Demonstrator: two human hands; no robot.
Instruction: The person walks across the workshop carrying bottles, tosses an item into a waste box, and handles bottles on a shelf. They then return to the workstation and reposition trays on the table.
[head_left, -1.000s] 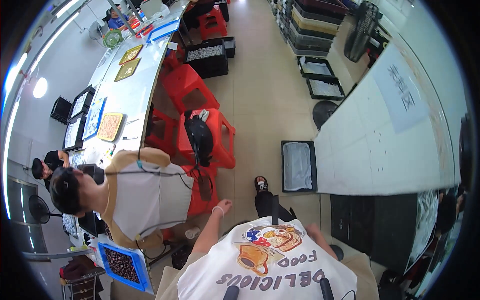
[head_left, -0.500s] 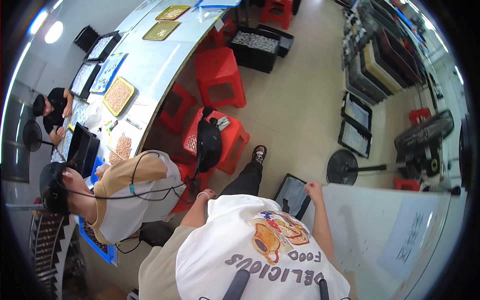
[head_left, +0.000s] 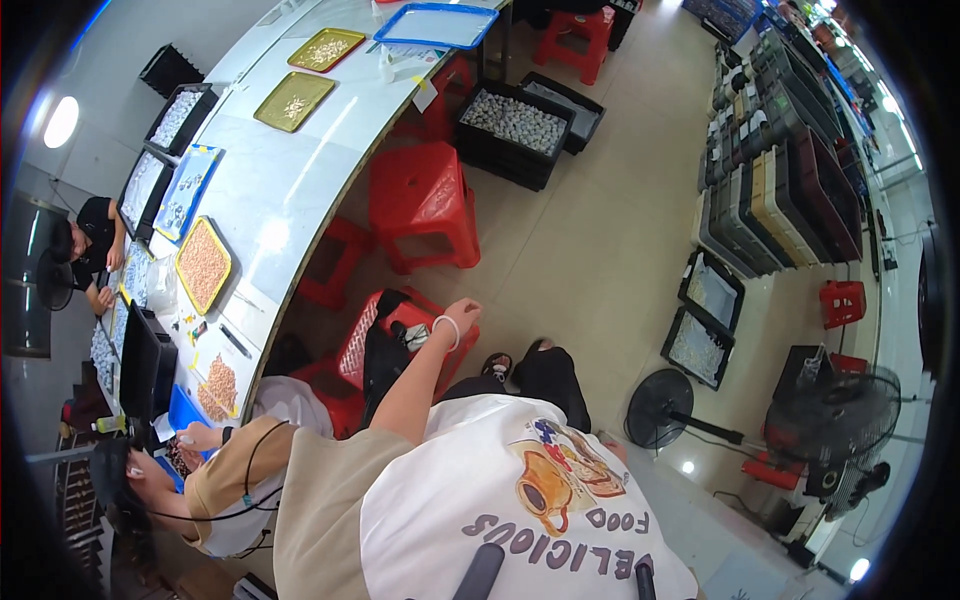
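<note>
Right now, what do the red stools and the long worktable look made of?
The red stools look like moulded plastic: uniform colour, soft sheen, one-piece legs. The worktable top seems a smooth, pale glossy slab, maybe stone or laminate, since ceiling light reflects off it. The left hand reaches toward a stool.

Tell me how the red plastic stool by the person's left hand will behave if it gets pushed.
The red plastic stool looks like thin moulded plastic, so probably light and stiff. A black bag rests on it, which may shift or slide off. The tan floor looks smooth and glossy, so the stool likely slides rather than tips. The left hand hangs just above it.
</note>
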